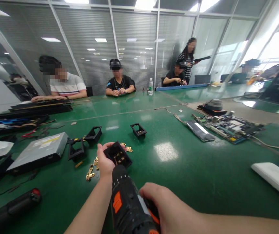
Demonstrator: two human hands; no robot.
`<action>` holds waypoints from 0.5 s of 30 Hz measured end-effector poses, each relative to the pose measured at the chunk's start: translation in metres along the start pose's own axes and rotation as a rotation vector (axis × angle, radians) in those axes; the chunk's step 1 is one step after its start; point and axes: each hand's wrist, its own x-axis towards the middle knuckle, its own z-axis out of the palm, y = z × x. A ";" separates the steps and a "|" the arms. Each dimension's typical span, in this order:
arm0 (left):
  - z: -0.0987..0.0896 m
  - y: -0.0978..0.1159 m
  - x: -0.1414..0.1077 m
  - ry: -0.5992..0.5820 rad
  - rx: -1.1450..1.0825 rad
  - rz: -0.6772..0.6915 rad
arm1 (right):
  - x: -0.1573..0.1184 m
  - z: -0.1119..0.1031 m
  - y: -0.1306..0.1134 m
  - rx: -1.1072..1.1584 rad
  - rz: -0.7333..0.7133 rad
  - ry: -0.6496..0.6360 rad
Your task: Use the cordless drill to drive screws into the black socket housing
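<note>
My left hand (104, 162) is closed around the side of a black plastic socket frame (118, 154), tilted so its inside faces me. Small brass contacts show within it. A black and orange cordless drill (127, 198) is gripped by my right hand (162, 203), and its bit points into the frame near the contacts; whether the tip touches a screw is hidden. Loose brass pieces (90, 175) lie left of my left hand, with more brass tabs (129, 149) just beyond it. Similar black frames (76, 150) stand at the left, and another frame (139, 130) sits farther ahead.
A silver disc drive (40, 151) and a black cylinder (12, 209) lie at left. To the right are a flat battery pack (199, 130), a circuit board (232, 125) and a white case (274, 180). Several people work across the green table (190, 169); a bottle (150, 87) stands there.
</note>
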 end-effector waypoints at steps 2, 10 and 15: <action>-0.001 0.001 0.001 -0.014 0.006 -0.022 | 0.005 0.001 0.002 -0.003 0.041 0.015; -0.003 0.004 0.002 -0.053 0.038 -0.079 | 0.015 -0.004 0.007 -0.004 0.085 0.032; -0.007 0.002 0.007 -0.052 0.084 -0.097 | 0.019 -0.005 0.007 0.015 0.065 0.017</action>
